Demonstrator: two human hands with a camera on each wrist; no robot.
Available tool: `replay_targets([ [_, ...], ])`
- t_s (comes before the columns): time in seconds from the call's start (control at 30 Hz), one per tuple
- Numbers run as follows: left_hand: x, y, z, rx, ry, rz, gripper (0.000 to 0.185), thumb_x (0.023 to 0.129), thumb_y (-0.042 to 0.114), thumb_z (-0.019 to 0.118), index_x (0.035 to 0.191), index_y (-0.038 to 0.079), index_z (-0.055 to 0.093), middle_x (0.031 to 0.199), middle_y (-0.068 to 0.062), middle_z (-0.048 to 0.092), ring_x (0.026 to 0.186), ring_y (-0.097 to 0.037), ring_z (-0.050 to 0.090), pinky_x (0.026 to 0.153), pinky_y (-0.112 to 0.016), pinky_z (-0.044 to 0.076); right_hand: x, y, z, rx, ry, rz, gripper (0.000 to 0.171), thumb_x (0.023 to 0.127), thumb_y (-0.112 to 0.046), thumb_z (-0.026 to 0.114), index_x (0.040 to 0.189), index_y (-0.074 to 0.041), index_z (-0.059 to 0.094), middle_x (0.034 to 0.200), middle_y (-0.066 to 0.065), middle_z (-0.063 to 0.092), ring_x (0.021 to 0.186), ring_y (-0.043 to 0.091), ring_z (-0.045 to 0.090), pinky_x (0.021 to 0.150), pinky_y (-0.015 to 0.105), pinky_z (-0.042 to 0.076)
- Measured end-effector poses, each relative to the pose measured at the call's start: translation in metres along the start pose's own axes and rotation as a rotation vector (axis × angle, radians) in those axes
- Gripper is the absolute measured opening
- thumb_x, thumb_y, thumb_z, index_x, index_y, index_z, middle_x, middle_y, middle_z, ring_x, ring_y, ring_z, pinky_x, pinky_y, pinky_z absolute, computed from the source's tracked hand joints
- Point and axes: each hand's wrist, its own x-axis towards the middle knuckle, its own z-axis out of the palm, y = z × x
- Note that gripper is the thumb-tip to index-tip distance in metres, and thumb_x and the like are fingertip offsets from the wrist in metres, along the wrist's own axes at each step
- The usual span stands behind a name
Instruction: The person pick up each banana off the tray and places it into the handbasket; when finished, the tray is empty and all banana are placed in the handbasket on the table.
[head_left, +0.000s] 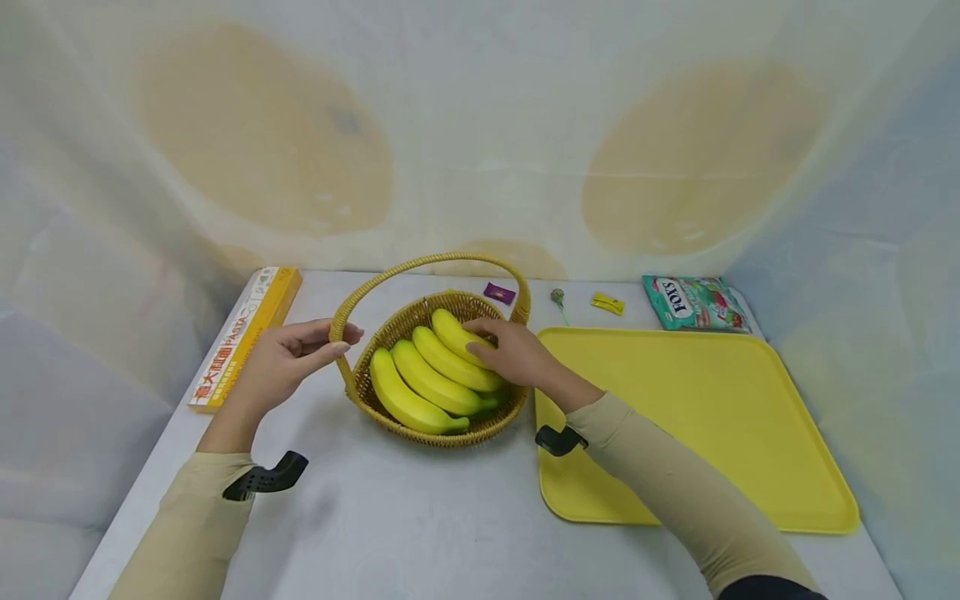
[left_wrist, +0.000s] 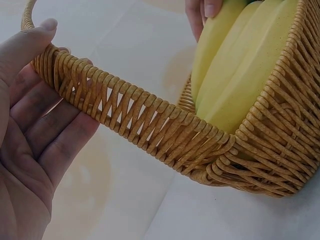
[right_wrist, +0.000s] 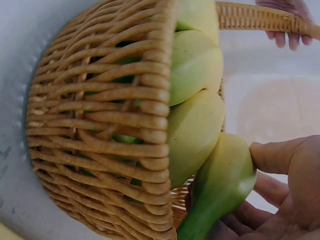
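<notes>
A woven wicker basket stands on the table with several yellow bananas lying side by side in it. My left hand holds the left side of its arched handle, thumb on one face and fingers behind, as the left wrist view shows. At the basket's right side, my right hand grips the rightmost banana. In the right wrist view the thumb presses one side of that banana, fingers curl beneath it, and its green stem end points down past the rim.
Right of the basket lies a yellow tray, partly under my right forearm. Behind are a purple wrapped candy, a lollipop, a yellow wrapped candy and a teal FOX'S bag. A pasta box lies at left.
</notes>
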Motion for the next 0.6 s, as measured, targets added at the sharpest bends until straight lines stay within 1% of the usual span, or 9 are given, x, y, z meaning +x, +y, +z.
replay_targets([
  [0.1,-0.001,0.000,-0.001,0.012,0.000,-0.004,0.028,0.098,0.016,0.071,0.122,0.004,0.073,0.116,-0.005,0.075,0.106,-0.009,0.070,0.090,-0.019,0.054,0.001,0.002,0.000,0.039,-0.004,0.005,0.043,0.106,-0.030,0.056,0.146,-0.014,0.055,0.139,0.009,0.062,0.125,0.027,0.059,0.102,0.045,0.050],
  [0.17,0.000,0.000,-0.001,0.016,-0.001,-0.005,0.028,0.098,0.017,0.071,0.123,0.005,0.073,0.116,-0.005,0.075,0.106,-0.008,0.070,0.090,-0.018,0.054,0.001,0.002,0.000,0.033,-0.003,0.005,0.043,0.107,-0.029,0.055,0.147,-0.013,0.055,0.140,0.010,0.061,0.127,0.028,0.058,0.104,0.045,0.049],
  [0.3,-0.001,0.000,-0.001,0.019,0.000,-0.007,0.028,0.098,0.017,0.071,0.123,0.005,0.073,0.116,-0.005,0.075,0.107,-0.008,0.070,0.090,-0.018,0.054,0.000,-0.002,0.002,-0.065,0.005,-0.002,0.045,0.106,-0.029,0.057,0.147,-0.010,0.054,0.145,0.011,0.058,0.134,0.029,0.053,0.109,0.046,0.045],
  [0.43,0.000,0.000,-0.001,0.018,-0.001,-0.004,0.028,0.098,0.017,0.071,0.123,0.005,0.073,0.116,-0.005,0.075,0.107,-0.009,0.070,0.091,-0.019,0.054,-0.003,-0.007,0.003,-0.190,0.036,-0.018,0.048,0.103,-0.028,0.063,0.146,-0.009,0.055,0.143,0.013,0.059,0.133,0.030,0.054,0.109,0.045,0.045],
  [0.5,0.000,0.000,-0.001,0.017,-0.003,-0.002,0.028,0.098,0.017,0.071,0.123,0.005,0.073,0.116,-0.006,0.075,0.107,-0.009,0.070,0.091,-0.019,0.054,-0.005,-0.009,0.004,-0.229,0.057,-0.025,0.049,0.102,-0.028,0.065,0.146,-0.010,0.056,0.140,0.012,0.061,0.123,0.027,0.061,0.103,0.043,0.050],
  [0.57,0.000,0.000,-0.001,0.018,-0.003,-0.004,0.028,0.098,0.017,0.071,0.123,0.005,0.072,0.116,-0.005,0.075,0.107,-0.009,0.070,0.090,-0.019,0.054,-0.006,-0.009,0.005,-0.242,0.074,-0.030,0.047,0.102,-0.027,0.065,0.145,-0.011,0.057,0.134,0.011,0.066,0.106,0.023,0.066,0.093,0.039,0.054],
  [0.6,0.000,0.000,-0.001,0.019,-0.003,-0.006,0.028,0.098,0.017,0.071,0.123,0.005,0.072,0.116,-0.005,0.075,0.107,-0.009,0.070,0.090,-0.019,0.054,-0.006,-0.009,0.005,-0.242,0.080,-0.032,0.046,0.102,-0.026,0.065,0.145,-0.011,0.057,0.128,0.011,0.069,0.096,0.022,0.066,0.086,0.038,0.055],
])
